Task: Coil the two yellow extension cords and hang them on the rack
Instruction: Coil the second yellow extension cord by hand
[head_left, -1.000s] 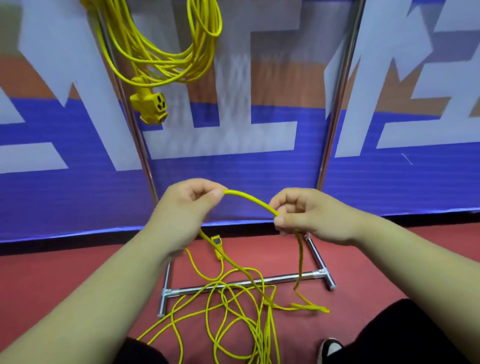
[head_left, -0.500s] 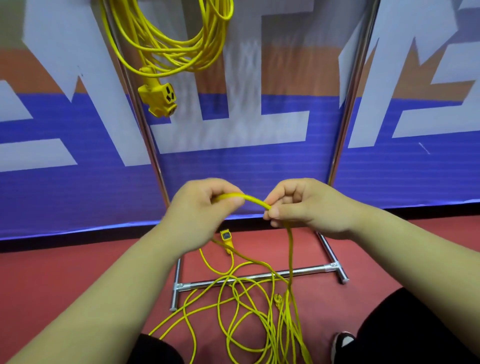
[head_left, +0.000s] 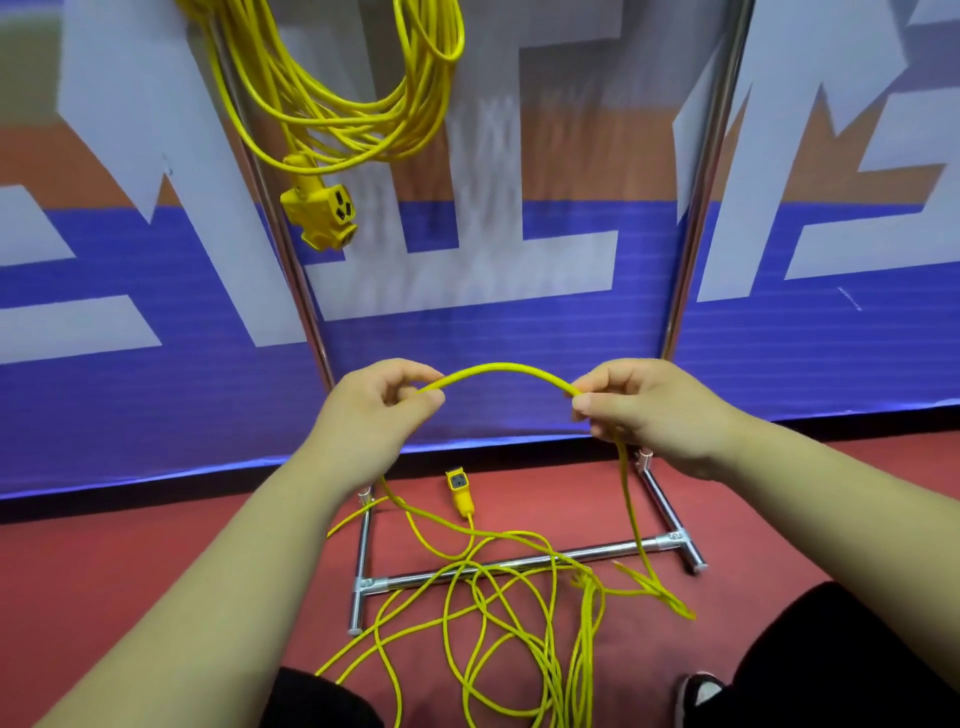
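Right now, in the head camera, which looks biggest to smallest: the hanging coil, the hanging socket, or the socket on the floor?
Largest: hanging coil.
Middle: hanging socket.
Smallest: socket on the floor.
Their distances from the camera differ, so true sizes are unsure.

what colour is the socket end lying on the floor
The socket end is yellow; head view.

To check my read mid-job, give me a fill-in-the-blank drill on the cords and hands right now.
1. The left hand and right hand each pinch the loose cord, which arches ____ them.
2. Most of that cord lies tangled on the ____ floor.
3. ____ coiled cord hangs on the rack.
Missing: between; red; one.
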